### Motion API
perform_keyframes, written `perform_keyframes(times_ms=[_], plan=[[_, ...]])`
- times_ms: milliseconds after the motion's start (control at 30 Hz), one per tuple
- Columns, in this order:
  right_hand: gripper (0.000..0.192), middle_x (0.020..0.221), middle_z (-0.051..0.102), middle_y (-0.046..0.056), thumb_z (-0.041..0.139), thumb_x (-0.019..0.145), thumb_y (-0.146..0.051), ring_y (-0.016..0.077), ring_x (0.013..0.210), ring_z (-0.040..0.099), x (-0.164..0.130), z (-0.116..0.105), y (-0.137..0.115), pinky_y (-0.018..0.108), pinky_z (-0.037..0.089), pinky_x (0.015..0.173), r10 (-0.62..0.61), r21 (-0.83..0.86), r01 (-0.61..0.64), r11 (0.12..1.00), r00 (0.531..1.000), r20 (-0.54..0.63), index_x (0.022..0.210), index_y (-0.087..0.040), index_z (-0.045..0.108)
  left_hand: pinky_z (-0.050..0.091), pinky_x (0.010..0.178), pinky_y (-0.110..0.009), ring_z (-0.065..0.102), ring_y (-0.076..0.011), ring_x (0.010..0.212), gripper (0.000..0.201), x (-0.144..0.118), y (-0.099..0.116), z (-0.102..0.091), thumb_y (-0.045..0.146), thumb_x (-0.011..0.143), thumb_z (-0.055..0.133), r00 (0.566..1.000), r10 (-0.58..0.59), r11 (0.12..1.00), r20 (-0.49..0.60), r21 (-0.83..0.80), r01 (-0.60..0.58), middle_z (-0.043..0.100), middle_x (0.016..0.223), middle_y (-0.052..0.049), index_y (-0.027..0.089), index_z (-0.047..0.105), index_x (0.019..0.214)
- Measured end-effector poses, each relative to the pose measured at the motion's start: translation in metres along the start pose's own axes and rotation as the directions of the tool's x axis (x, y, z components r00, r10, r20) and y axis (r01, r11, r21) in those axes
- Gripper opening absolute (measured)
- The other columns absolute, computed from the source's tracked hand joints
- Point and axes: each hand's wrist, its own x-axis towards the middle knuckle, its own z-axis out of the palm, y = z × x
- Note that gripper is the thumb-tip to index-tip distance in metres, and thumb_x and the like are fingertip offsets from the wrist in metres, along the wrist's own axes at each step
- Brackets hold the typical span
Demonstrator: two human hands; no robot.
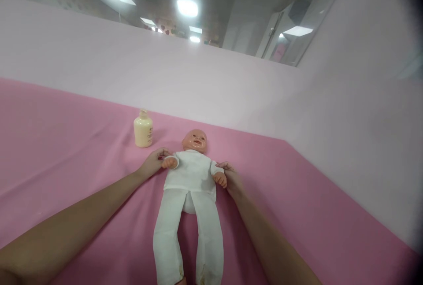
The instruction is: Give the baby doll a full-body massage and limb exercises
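Observation:
A baby doll [190, 172] in a white long-sleeved top and white trousers lies on its back, head away from me. At its arm on the left side, my left hand [156, 163] has its fingers curled closed at the sleeve, beside the doll's small hand. My right hand [231, 177] holds the other sleeve near the cuff, thumb and fingers closed around it, partly hidden behind the doll's arm. Both doll arms are bent slightly outward from the body. The doll's feet are mostly cut off by the bottom edge of the view.
A cream-coloured bottle [143, 131] with dark print stands upright to the left of the doll's head. Pink cloth [82, 144] with some creases covers the surface. A pale wall [198, 86] rises behind and to the right, with a glass panel [211, 7] above reflecting ceiling lights.

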Motion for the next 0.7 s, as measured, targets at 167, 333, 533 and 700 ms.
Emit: perform_keyframes(times_ms=[167, 333, 533, 700], plan=[[0.018, 0.087, 0.073, 0.002, 0.069, 0.059, -0.027, 0.0219, 0.086, 0.067, -0.005, 0.011, -0.003, 0.037, 0.049, 0.083, 0.019, 0.001, -0.019, 1.0, 0.999, -0.037, 0.076, -0.023, 0.065, 0.048, 0.09, -0.038, 0.063, -0.0244, 0.103, 0.037, -0.004, 0.007, 0.003, 0.04, 0.075, 0.063, 0.999, 0.008, 0.997, 0.04, 0.077, -0.011, 0.069, 0.108, -0.007, 0.019, 0.06, 0.105], [0.022, 0.095, 0.073, 0.001, 0.065, 0.067, -0.035, 0.0223, 0.095, 0.065, -0.004, 0.014, -0.003, 0.037, 0.049, 0.088, -0.01, -0.06, 0.004, 0.998, 0.996, -0.089, 0.086, -0.024, 0.063, 0.046, 0.097, -0.041, 0.064, -0.0234, 0.106, 0.048, -0.004, 0.005, 0.0, 0.042, 0.078, 0.062, 1.0, -0.022, 0.994, -0.009, 0.103, 0.023, 0.069, 0.11, -0.008, 0.02, 0.049, 0.119], [0.045, 0.12, 0.067, 0.002, 0.062, 0.073, -0.032, 0.0216, 0.111, 0.061, -0.009, 0.015, -0.009, 0.039, 0.047, 0.097, -0.104, -0.136, 0.094, 0.986, 0.992, -0.07, 0.118, -0.028, 0.056, 0.047, 0.092, -0.041, 0.066, -0.0217, 0.089, 0.052, -0.006, 0.006, -0.001, 0.047, 0.082, 0.059, 0.998, -0.066, 0.986, -0.014, 0.151, 0.067, 0.071, 0.098, -0.004, 0.021, 0.046, 0.125], [0.058, 0.13, 0.063, 0.002, 0.06, 0.076, -0.03, 0.0217, 0.113, 0.061, -0.01, 0.015, -0.011, 0.038, 0.048, 0.096, -0.123, -0.185, 0.113, 0.976, 0.992, -0.042, 0.133, -0.031, 0.05, 0.049, 0.09, -0.039, 0.065, -0.0215, 0.091, 0.052, -0.005, 0.005, 0.0, 0.047, 0.081, 0.056, 0.999, -0.034, 0.972, -0.034, 0.232, 0.041, 0.068, 0.105, -0.004, 0.024, 0.051, 0.127]])
